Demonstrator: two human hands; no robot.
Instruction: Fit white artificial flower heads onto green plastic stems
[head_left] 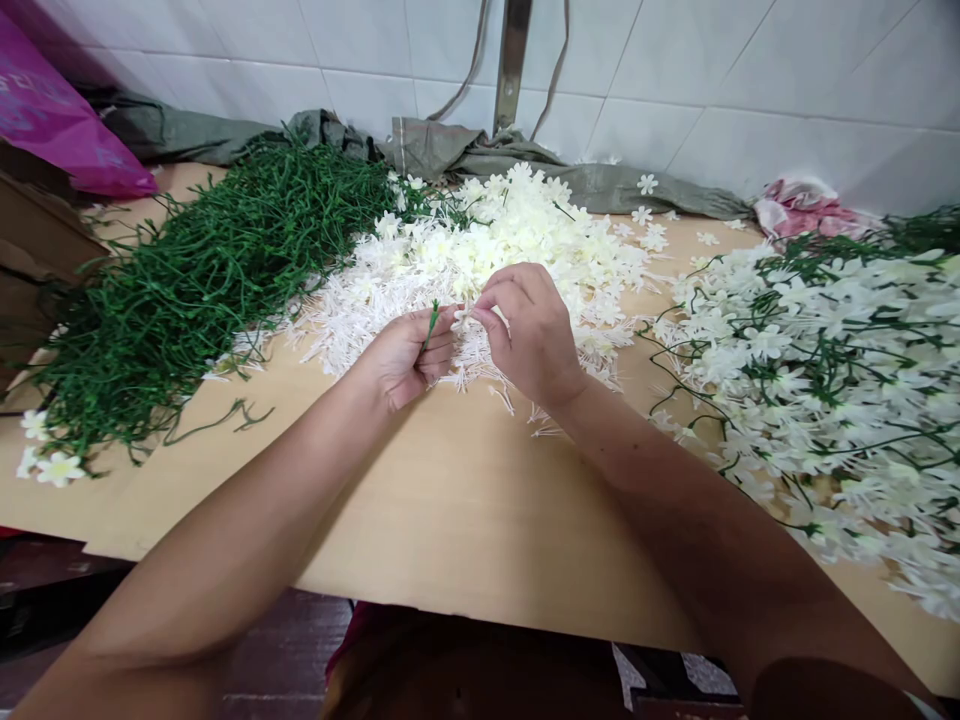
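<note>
My left hand [414, 358] is closed around a green plastic flower stem [433, 322], its tip poking up beside the thumb. Close against it, my right hand [529, 330] pinches a small white artificial flower piece [464, 318] between thumb and fingertips. The two hands meet in front of a heap of loose white petals [517, 235] and thin white stamen pieces [360, 300]. How the piece and the stem touch is hidden by the fingers.
To the left lies a big pile of green stems [217, 270]; assembled white flowers [825, 390] are heaped at right. A pink plastic bag [67, 110], grey-green cloth [630, 190] and a red-white crumpled bag [814, 208] sit along the tiled wall. Cardboard [450, 510] covers the table.
</note>
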